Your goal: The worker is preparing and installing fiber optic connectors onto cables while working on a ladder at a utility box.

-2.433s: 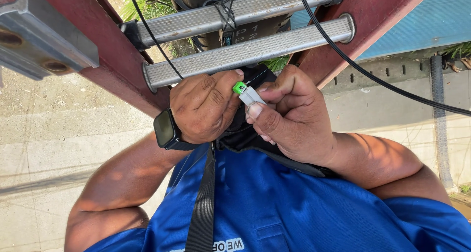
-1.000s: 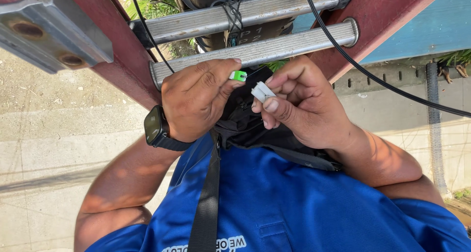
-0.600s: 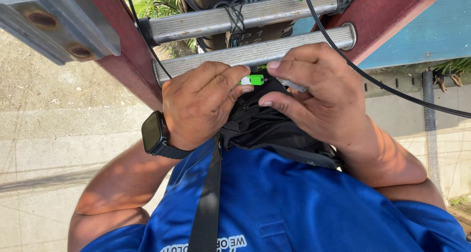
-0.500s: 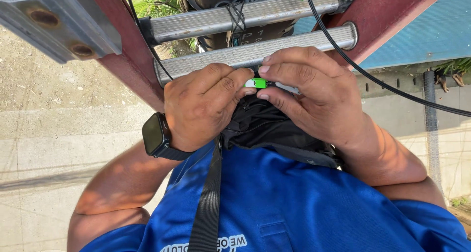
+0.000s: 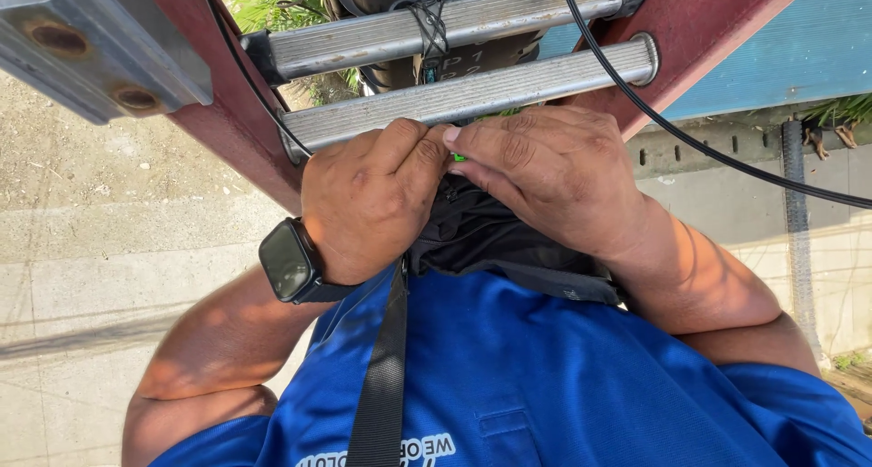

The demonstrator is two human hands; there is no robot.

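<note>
My left hand [image 5: 372,199] and my right hand [image 5: 549,172] press together fingertip to fingertip just below a ladder rung [image 5: 468,94]. Between the fingertips only a sliver of a small green connector [image 5: 458,157] shows; the rest of it is hidden by the fingers. Both hands pinch it. A black smartwatch [image 5: 289,263] sits on my left wrist. Under the hands lies a black pouch [image 5: 481,235] against my blue shirt.
Red ladder rails [image 5: 250,122] and a second aluminium rung [image 5: 436,26] stand above the hands. A thin black cable [image 5: 690,140] runs from the top down to the right. A black strap [image 5: 386,367] crosses my chest. Concrete ground [image 5: 82,249] lies far below.
The green connector and a white piece were held apart, one in each hand. The hands then came together and now the fingers cover nearly all of the connector.
</note>
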